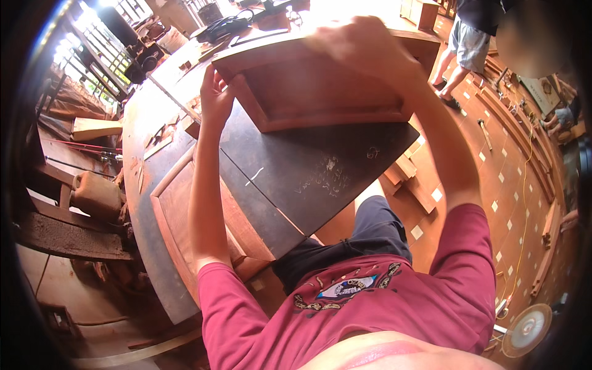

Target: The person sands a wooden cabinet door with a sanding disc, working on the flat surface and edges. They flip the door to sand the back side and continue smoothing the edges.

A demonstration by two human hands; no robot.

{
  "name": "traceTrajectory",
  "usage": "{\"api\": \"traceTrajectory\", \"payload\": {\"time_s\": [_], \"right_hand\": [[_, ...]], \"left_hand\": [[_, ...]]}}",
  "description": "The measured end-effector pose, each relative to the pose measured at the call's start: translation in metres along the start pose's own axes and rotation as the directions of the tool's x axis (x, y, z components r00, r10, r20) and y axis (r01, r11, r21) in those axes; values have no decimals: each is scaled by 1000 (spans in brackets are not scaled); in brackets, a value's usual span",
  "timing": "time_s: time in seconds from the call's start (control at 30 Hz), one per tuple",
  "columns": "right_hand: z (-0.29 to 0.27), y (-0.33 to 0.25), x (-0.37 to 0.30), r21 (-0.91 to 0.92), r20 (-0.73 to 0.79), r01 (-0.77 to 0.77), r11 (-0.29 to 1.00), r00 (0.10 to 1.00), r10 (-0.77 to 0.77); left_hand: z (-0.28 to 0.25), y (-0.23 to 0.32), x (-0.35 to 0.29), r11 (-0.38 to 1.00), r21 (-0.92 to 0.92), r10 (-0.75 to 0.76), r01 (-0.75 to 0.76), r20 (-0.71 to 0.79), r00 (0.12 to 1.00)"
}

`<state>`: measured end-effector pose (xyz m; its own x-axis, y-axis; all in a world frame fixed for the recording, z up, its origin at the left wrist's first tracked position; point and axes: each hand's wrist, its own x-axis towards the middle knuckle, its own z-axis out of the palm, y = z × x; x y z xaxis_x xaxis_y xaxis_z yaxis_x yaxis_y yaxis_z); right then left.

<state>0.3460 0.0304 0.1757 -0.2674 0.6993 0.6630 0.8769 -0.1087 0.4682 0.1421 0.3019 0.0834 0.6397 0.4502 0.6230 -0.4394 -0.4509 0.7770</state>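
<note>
Both hands tilt the wooden panel frame on the table; left hand grasping its left edge, right hand clenched over the far rim; lowering it flat next needs steady, even support.

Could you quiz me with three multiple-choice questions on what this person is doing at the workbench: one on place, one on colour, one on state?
1. Where is the left hand?
A. on the wooden panel's left corner
B. on the floor fan
C. in a pocket

2. What colour is the person's shirt?
A. white
B. dark red
C. green

3. How does the wooden panel stand?
A. flat on the floor
B. leaning on a wall
C. held by both hands on the dark board

Answers: A, fingers wrap that corner; B, the sleeves show it; C, the right hand grips its top edge.
</note>
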Motion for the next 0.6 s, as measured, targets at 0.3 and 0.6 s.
{"api": "traceTrajectory", "payload": {"time_s": [0.3, 0.6], "right_hand": [[-36, 73, -76, -125, 216, -358, 925, 900, 378], [41, -71, 86, -58, -33, -180, 982, 983, 179]], "left_hand": [[2, -4, 8, 994, 108, 21, -22, 5, 1000], [3, -3, 7, 991, 109, 70, -74, 36, 997]]}}
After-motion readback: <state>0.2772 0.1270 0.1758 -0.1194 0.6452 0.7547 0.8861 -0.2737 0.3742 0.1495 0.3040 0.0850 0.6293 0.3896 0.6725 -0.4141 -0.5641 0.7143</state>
